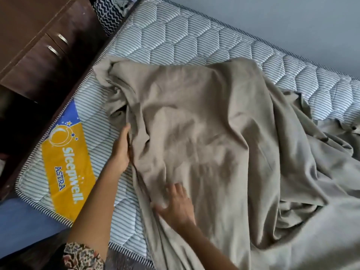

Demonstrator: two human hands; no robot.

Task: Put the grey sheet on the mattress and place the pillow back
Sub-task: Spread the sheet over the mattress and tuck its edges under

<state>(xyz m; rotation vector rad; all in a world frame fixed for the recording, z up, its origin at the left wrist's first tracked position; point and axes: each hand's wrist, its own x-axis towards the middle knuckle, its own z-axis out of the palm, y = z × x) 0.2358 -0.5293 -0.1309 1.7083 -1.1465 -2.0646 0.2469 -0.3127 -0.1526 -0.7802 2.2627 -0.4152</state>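
Note:
The grey sheet (224, 145) lies crumpled over the middle and right of the striped quilted mattress (175, 39), with folds bunched at its upper left. My left hand (120, 149) holds the sheet's left edge, its fingers tucked under the cloth and the thumb on top. My right hand (177, 205) lies flat on the sheet nearer to me, fingers spread, and looks blurred. The mattress's left end with its yellow and blue label (66, 168) is uncovered. No pillow is in view.
A dark wooden cabinet (39, 45) with two metal handles stands tight against the mattress's left end. A black and white zigzag cloth (107, 12) sits at the top beside it. A pale wall (272, 22) runs along the far side. Blue floor (23, 227) shows at lower left.

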